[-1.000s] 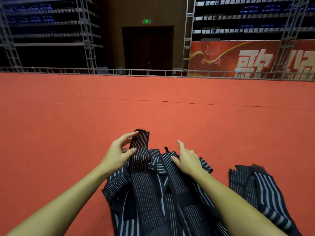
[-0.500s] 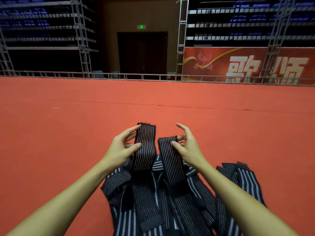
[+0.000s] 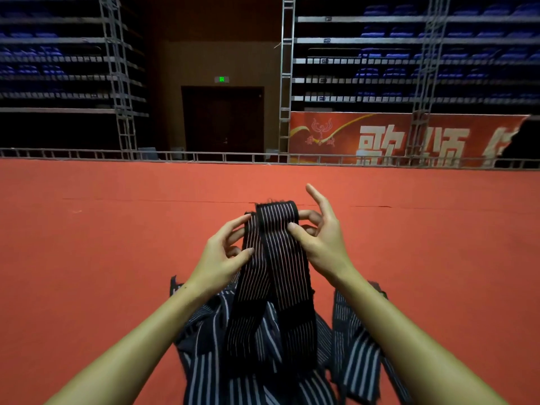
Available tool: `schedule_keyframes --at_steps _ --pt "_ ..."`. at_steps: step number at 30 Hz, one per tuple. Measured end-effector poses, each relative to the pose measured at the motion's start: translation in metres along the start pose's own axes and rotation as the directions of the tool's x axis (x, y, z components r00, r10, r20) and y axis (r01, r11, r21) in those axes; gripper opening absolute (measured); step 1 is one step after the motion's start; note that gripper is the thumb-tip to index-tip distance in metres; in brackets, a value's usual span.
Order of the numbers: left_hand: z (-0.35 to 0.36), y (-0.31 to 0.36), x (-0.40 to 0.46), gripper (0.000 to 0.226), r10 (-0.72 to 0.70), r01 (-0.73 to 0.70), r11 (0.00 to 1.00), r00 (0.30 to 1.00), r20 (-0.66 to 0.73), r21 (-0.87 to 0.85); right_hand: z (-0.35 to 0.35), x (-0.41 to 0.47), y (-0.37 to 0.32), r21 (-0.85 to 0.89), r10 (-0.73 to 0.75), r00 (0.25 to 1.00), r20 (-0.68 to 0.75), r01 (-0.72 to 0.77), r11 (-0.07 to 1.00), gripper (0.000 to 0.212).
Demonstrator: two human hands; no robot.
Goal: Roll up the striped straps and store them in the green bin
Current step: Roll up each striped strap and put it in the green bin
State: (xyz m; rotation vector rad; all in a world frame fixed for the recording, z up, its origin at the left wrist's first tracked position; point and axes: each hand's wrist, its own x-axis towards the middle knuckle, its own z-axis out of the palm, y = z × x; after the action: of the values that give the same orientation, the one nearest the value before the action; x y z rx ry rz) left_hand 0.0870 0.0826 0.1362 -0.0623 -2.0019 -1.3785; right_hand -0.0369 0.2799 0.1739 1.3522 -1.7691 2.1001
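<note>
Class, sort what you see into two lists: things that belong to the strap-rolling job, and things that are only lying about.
Belongs to the job:
left hand
right hand
held strap
pile of striped straps

Just there:
red floor
red banner
dark door
blue seats

The green bin is not in view.

indoor arena, tiered blue seats [image 3: 409, 57], red floor [image 3: 87, 258]

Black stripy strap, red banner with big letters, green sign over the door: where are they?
Black striped elastic strap [image 3: 277, 258]: head view, its lifted middle.
Red wall banner [image 3: 380, 135]: head view, its lettering.
Green lit sign [image 3: 221, 79]: head view, its centre.
</note>
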Motion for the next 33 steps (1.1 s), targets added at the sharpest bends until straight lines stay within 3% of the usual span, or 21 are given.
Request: schedule_keyframes --at_steps 7,14,18,23,29,33 --pt "0.016 0.025 -0.009 0.061 0.044 -0.046 0.995 0.999 -0.018 -0.085 0.020 -0.012 0.002 0.055 0.126 0.989 -0.077 -0.122 0.991 0.075" --pt "0.014 0.045 -0.003 0.056 0.012 -0.019 0.991 0.998 -0.057 -0.129 0.032 0.000 0.001 -0.032 0.107 0.975 -0.196 -0.115 0.993 0.073" --pt "0.017 0.058 0.005 0.034 0.072 -0.087 0.989 0.990 -0.122 -0.121 0.037 0.007 -0.008 -0.009 0.099 0.975 -0.199 -0.103 0.995 0.072" --pt "0.019 0.065 0.017 0.030 0.153 -0.169 0.984 0.969 -0.195 -0.065 0.040 0.014 -0.022 0.015 0.075 0.977 -0.198 -0.074 0.997 0.069" --pt "0.022 0.073 0.025 0.022 0.139 -0.176 0.976 0.957 -0.256 -0.126 0.033 -0.001 -0.025 0.071 0.087 0.991 -0.102 -0.080 0.994 0.078" --pt "0.023 0.075 0.025 0.023 0.125 -0.158 0.979 0.964 -0.233 -0.130 0.027 -0.006 -0.019 -0.096 0.031 0.987 -0.156 -0.046 0.994 0.081"
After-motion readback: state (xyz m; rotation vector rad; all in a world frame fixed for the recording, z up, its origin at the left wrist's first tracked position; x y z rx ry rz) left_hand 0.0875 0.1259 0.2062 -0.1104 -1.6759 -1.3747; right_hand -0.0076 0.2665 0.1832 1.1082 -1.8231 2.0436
